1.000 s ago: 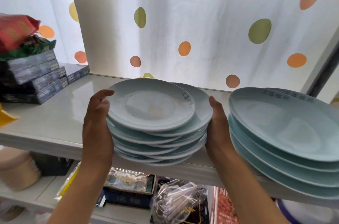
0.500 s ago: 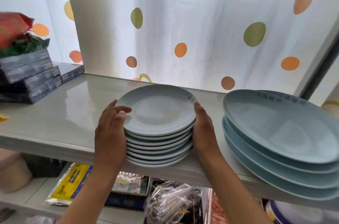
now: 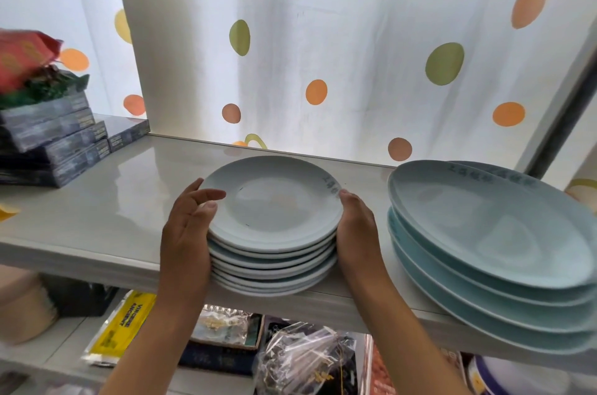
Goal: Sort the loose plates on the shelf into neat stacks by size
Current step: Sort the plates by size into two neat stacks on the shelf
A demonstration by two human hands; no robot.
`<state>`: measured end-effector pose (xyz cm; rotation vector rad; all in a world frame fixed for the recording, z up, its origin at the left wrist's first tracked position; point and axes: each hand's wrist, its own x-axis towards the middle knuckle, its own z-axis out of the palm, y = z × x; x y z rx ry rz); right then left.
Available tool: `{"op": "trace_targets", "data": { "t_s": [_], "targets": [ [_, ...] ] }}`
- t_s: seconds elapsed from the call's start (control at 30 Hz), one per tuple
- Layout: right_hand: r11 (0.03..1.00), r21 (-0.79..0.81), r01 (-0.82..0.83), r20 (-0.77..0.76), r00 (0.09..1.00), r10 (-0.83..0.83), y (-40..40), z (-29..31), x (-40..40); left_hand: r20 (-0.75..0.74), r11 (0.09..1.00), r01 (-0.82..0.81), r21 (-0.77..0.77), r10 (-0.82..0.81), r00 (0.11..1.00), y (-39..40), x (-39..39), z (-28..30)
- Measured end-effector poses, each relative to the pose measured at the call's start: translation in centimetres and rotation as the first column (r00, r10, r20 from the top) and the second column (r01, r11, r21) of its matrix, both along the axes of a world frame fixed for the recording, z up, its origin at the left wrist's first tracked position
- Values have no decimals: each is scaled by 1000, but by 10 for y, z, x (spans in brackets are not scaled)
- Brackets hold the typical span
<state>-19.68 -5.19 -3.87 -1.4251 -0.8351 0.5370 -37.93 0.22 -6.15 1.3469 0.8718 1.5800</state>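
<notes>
A stack of several small pale blue plates (image 3: 274, 207) stands on the white shelf (image 3: 97, 200), near its front edge and slightly overhanging it. My left hand (image 3: 187, 233) presses against the stack's left side, thumb resting on the top plate's rim. My right hand (image 3: 357, 229) cups the right side of the same stack. To the right stands a stack of several large pale blue plates (image 3: 484, 233), its top plates shifted a little out of line.
Dark flat boxes (image 3: 55, 139) with red and green packets on top sit at the shelf's left end. A dotted curtain hangs behind. Below the shelf lie plastic bags (image 3: 300, 362), a yellow packet (image 3: 119, 326) and other packages.
The small plates were fanned out and held above the shelf edge. Now they are squared into one even stack resting on the shelf, with both hands still on its sides.
</notes>
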Motion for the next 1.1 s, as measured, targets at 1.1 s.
{"op": "trace_targets", "data": {
  "t_s": [1.1],
  "targets": [
    [998,19,-55,150,987,52,-9,2,0,123,993,81,-91,-70,990,4,-9,6]
  ]
}}
